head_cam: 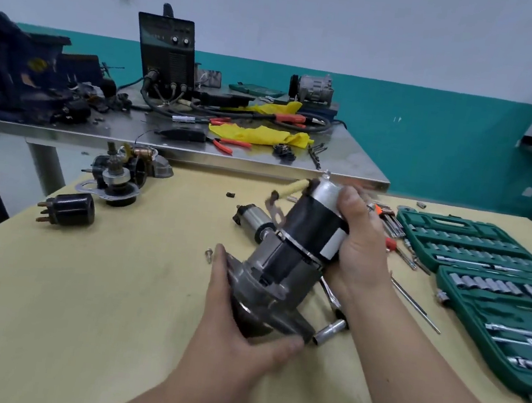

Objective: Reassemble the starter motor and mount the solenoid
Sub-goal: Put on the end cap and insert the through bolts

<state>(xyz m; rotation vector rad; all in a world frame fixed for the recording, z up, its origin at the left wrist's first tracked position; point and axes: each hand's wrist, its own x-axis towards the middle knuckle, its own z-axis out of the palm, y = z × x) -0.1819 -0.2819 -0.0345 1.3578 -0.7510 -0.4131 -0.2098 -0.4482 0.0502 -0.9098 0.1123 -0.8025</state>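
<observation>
Currently I am holding the starter motor (308, 227) tilted above the table (107, 315), left hand (234, 325) gripping its lower end and right hand (363, 248) clasping its upper end. The likely solenoid (67, 209) is lying well apart, apparently awaiting mounting.

Workshop, plainly: green socket set (441, 221) open on wooden table (112, 282), steel bench (349, 151) behind with pliers (228, 144) and probably a welding machine (165, 53).

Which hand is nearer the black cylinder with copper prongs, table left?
Left. The left hand, holding the black-and-grey starter motor by its nose, is right of the black pronged cylinder; the right hand, gripping its body, is farther right.
</observation>
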